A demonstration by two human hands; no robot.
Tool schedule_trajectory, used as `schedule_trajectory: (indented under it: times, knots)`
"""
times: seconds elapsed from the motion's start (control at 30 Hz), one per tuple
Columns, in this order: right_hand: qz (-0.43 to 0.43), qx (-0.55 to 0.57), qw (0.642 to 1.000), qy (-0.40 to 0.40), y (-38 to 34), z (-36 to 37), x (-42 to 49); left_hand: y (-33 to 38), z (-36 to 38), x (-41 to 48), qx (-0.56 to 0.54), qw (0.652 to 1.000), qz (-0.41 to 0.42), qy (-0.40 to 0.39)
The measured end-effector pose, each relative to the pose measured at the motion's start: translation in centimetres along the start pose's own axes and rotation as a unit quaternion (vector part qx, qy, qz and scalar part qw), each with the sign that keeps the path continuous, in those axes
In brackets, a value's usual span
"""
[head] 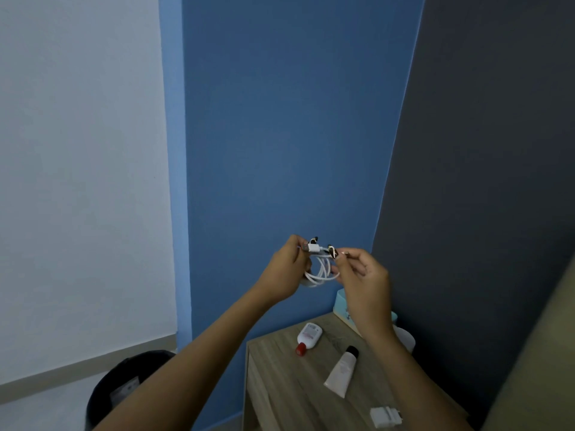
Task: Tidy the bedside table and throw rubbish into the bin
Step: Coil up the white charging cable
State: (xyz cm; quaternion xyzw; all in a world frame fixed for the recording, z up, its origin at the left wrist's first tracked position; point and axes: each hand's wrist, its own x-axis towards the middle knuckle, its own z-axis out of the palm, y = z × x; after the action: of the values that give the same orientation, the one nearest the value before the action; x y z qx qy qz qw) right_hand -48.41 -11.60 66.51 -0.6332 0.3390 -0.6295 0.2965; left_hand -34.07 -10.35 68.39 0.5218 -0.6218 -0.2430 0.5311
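Observation:
Both my hands are raised in front of the blue wall, above the wooden bedside table (280, 387). Between them hangs a coiled white cable (320, 272). My left hand (284, 272) grips the coil and one plug end at the top. My right hand (362, 278) pinches the other side of the cable with its fingertips. The black bin (124, 387) stands on the floor to the left of the table, partly hidden by my left forearm.
On the table lie a white bottle with a red cap (308, 337), a white tube with a black cap (342, 371) and a white charger plug (384, 416). A light blue box (342, 309) and a white cup (406, 339) stand at the back, behind my right arm.

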Motion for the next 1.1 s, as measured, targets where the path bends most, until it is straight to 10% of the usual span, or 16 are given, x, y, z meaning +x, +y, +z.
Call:
schedule_trajectory:
  times: [0.47, 0.9, 1.1]
  knots:
    - [0.087, 0.126, 0.988, -0.027, -0.6, 0.5, 0.2, 1.7, 0.5, -0.6, -0.404, 0.898, -0.155, -0.079]
    - [0.211, 0.174, 0.961, -0.048, 0.1, 0.3, 1.1, 0.3, 0.0, -0.2, -0.351, 0.921, -0.131, -0.108]
    - [0.197, 0.119, 0.971, -0.066, 0.0, -0.1, 1.7, -0.3, -0.6, -0.6, -0.151, 0.986, -0.035, -0.065]
